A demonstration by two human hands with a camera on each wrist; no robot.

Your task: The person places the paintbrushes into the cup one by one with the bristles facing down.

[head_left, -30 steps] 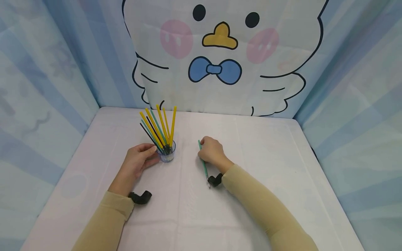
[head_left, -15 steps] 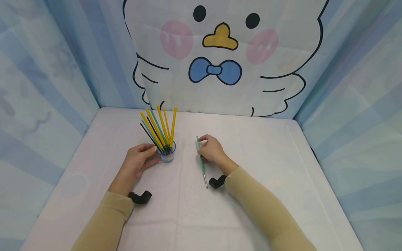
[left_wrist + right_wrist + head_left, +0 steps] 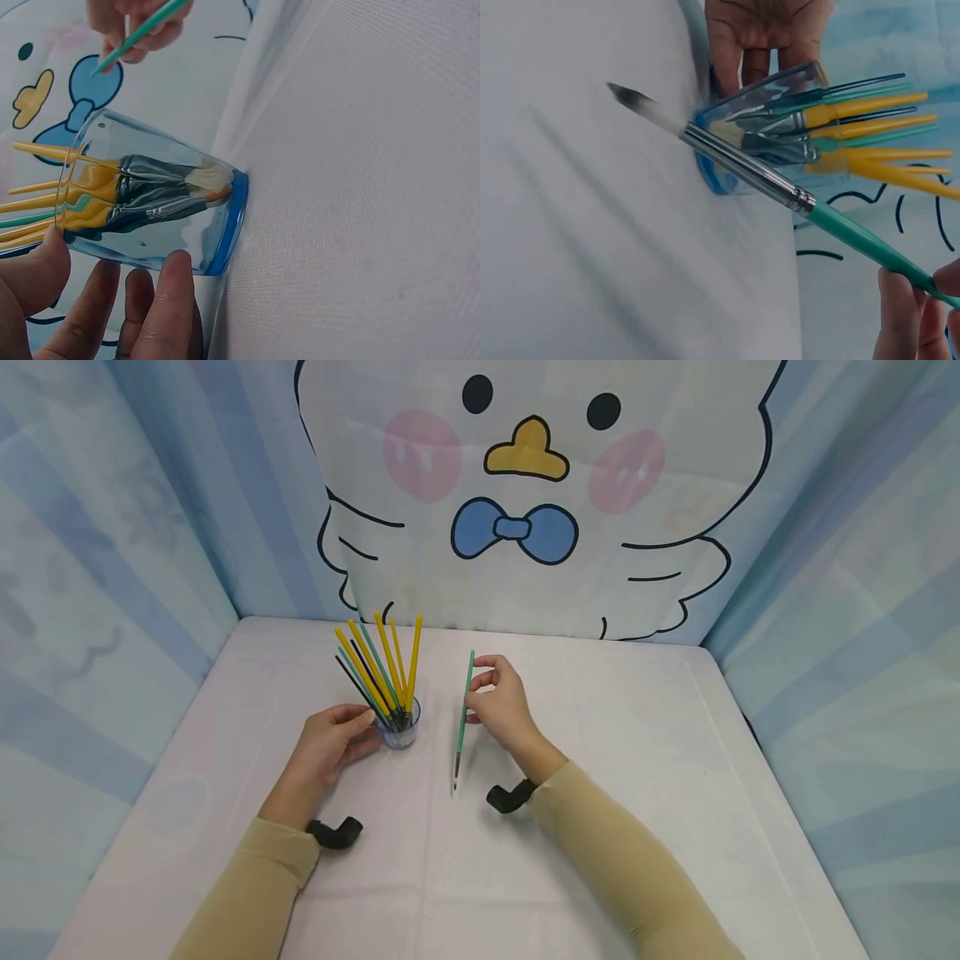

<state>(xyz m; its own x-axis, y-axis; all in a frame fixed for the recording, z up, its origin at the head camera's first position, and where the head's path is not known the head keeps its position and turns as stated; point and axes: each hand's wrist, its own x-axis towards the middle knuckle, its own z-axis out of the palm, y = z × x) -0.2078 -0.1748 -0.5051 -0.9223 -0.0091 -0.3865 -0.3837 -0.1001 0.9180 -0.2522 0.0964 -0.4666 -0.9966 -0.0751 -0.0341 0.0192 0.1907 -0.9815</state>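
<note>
In the head view my right hand [image 3: 504,700] pinches a paintbrush [image 3: 461,727] by its teal handle, bristles pointing down. The right wrist view shows this paintbrush [image 3: 742,165] with a silver ferrule and pale bristles ending in a dark tip, raised over the cloth. Left of it stands a clear cup [image 3: 400,737] with a blue base, holding several brushes [image 3: 386,668] with yellow, teal and dark handles, bristles down. My left hand [image 3: 330,747] is beside the cup; its extended fingers [image 3: 169,307] touch the cup's side and the thumb lies near the rim.
A white cloth [image 3: 420,877] covers the table. Behind it hangs a curtain [image 3: 517,589] printed with a cartoon face and a blue bow. Striped blue curtains [image 3: 862,635] close in both sides. A black wrist-worn piece [image 3: 510,796] juts from each sleeve.
My right hand has lifted the paintbrush off the cloth, moved away from me and swung the bristle end leftward, so the brush stands more upright. The left hand and cup stay put.
</note>
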